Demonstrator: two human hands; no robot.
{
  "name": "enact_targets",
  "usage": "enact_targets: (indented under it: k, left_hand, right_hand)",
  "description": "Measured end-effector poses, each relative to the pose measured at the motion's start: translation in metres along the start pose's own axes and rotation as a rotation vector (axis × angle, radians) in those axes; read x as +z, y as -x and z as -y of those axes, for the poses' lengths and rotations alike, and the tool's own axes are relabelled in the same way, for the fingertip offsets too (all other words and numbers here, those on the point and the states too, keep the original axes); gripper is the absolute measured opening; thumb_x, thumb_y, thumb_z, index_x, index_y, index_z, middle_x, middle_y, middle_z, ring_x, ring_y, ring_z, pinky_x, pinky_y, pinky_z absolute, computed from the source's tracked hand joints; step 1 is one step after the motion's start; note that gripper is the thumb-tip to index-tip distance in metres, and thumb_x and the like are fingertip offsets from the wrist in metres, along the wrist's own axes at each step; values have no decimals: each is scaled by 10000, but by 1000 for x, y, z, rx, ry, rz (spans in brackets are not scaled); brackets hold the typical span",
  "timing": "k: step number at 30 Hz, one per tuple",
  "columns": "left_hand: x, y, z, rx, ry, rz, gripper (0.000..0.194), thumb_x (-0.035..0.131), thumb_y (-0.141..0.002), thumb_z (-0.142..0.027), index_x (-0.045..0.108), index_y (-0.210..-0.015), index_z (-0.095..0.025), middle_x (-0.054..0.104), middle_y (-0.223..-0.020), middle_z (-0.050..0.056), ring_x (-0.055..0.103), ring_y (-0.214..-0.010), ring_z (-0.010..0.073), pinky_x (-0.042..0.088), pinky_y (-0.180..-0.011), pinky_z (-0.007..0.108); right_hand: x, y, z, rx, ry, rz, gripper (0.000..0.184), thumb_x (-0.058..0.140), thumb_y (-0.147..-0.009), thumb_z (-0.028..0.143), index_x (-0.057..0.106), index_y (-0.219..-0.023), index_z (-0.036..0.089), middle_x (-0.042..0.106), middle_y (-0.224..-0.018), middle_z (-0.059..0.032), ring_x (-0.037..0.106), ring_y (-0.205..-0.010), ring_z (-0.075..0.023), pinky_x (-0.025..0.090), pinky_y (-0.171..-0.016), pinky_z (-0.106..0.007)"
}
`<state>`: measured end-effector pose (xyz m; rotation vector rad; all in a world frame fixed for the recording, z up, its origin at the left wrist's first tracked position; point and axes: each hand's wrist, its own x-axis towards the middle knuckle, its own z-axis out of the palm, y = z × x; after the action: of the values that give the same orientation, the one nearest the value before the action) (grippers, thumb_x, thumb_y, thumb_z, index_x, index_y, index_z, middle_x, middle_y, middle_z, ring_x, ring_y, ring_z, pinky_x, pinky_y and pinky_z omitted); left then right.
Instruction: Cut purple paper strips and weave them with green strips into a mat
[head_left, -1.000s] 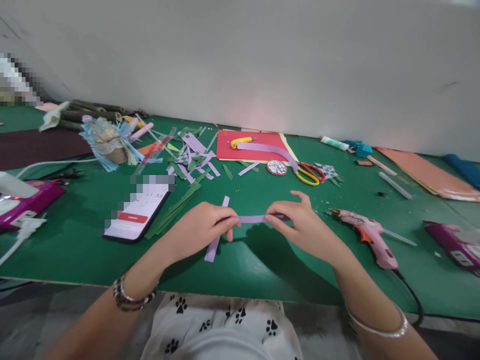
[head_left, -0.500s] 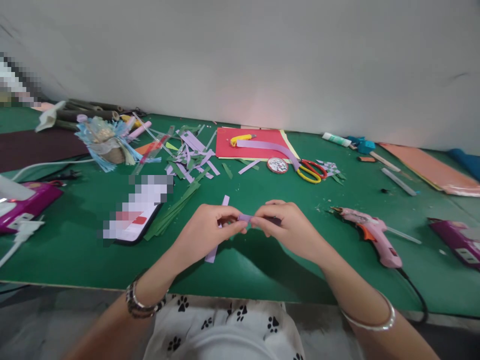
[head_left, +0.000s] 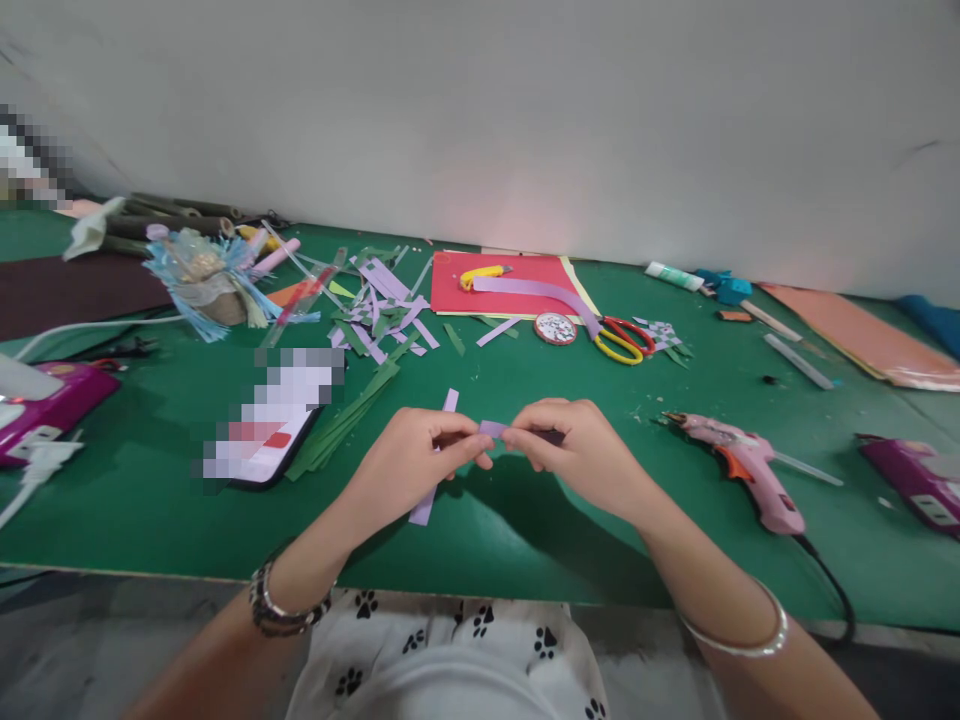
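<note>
A small purple paper strip (head_left: 492, 429) is held between both hands, above the green table. The fingertips of my left hand (head_left: 429, 447) pinch its left end. My right hand (head_left: 576, 440) pinches the other end between thumb and fingers. Only a short stretch of the strip shows between them; the rest is hidden by the fingers. Under my left hand, a second purple strip (head_left: 424, 506) lies on the table, partly covered. Left of that hand is a bundle of green paper strips (head_left: 346, 418).
A phone (head_left: 274, 425) lies at left, and a pink glue gun (head_left: 750, 470) at right. Farther back are cut paper scraps (head_left: 382, 300), red paper (head_left: 525, 280) with a yellow cutter (head_left: 484, 277), scissors (head_left: 624, 342) and a glue tube (head_left: 673, 277). A power strip (head_left: 56, 410) sits far left.
The purple strip shows slightly more and has tipped a little between my fingertips. Both hands stay in nearly the same place, still pinching it.
</note>
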<state>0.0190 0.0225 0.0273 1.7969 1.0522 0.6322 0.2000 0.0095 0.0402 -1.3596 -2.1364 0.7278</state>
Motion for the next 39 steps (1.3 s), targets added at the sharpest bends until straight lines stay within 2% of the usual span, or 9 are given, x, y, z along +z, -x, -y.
enact_targets:
  k: [17,23,26,32,39]
  left_hand:
    - [-1,2,0,20,-34,36,339,427,-835,-377,679,-717,-184,672,-667,-1,475,-439,69,344,-421,158]
    - [-7,4,2,-24,-82,-7,352,429,-826,-369,680,-668,-179,585,-487,-15,463,-406,72,329,-409,154]
    - [-14,6,5,-49,-98,-40,355,440,-812,-386,685,-671,-172,592,-499,-4,466,-414,77,324,-403,159]
    - [-23,14,9,-93,-140,-121,363,435,-789,-384,697,-646,-178,489,-401,-20,374,-365,72,254,-362,180]
    - [-27,23,17,-120,-178,-152,412,407,-795,-445,697,-667,-182,483,-420,-21,393,-401,88,272,-396,192]
  right_hand:
    - [2,1,3,66,-43,24,283,495,-807,295,558,-564,166,475,-420,58,398,-412,-49,281,-455,-185]
    - [-2,3,-3,116,-150,46,219,516,-786,290,579,-620,162,456,-428,66,367,-404,-44,257,-413,-180]
    - [-7,4,-7,181,-221,76,191,521,-768,274,584,-627,160,438,-411,71,358,-385,-43,256,-394,-179]
    - [-17,9,-12,268,-301,84,158,532,-735,265,590,-631,161,454,-397,69,386,-366,-46,303,-387,-175]
    - [-27,15,-16,294,-339,57,148,553,-713,268,586,-617,160,561,-470,35,491,-410,-62,391,-421,-176]
